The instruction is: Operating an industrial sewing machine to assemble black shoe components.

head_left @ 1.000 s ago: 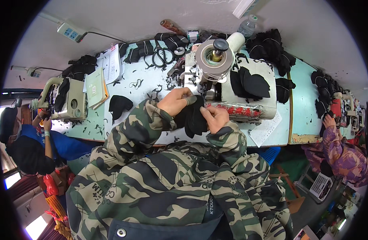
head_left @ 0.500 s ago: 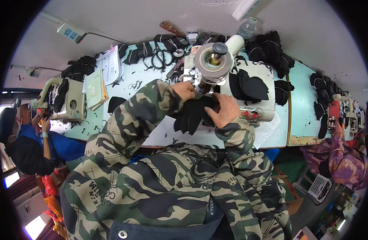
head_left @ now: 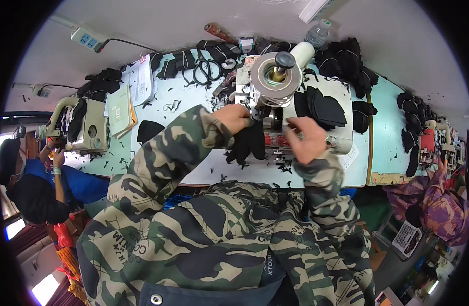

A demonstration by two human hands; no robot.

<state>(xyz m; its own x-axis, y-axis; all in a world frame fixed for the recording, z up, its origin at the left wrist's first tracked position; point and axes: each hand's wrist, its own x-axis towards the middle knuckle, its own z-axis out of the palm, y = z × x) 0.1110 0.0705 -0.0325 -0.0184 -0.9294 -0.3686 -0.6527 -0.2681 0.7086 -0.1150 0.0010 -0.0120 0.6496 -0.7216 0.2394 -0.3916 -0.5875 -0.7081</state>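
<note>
A black knit glove (head_left: 249, 144) hangs at the front of the sewing machine (head_left: 336, 94), its finger parts pointing down toward me. My left hand (head_left: 233, 118) grips its upper left edge, fingers pressed together close to the machine's head. To the right, my right hand (head_left: 309, 141) is off the glove, with thumb and forefinger apart near the dark cylinder (head_left: 273, 120) on the machine. Above both hands sits the machine's round metal disc (head_left: 276, 76) with a black knob. Flat black fabric pieces (head_left: 325, 108) lie on the machine's right side.
Bundles of black gloves (head_left: 341, 58) line the back of the table. Black scissors (head_left: 206, 71), a notebook (head_left: 121, 113) and a water bottle (head_left: 317, 33) lie or stand around. Co-workers sit at the left and right, near other machines (head_left: 91, 127). Black scraps litter the tabletop.
My right hand has let go of the glove and moved right, uncovering the machine's front. The glove now hangs narrower from my left hand, which has stayed nearly in place.
</note>
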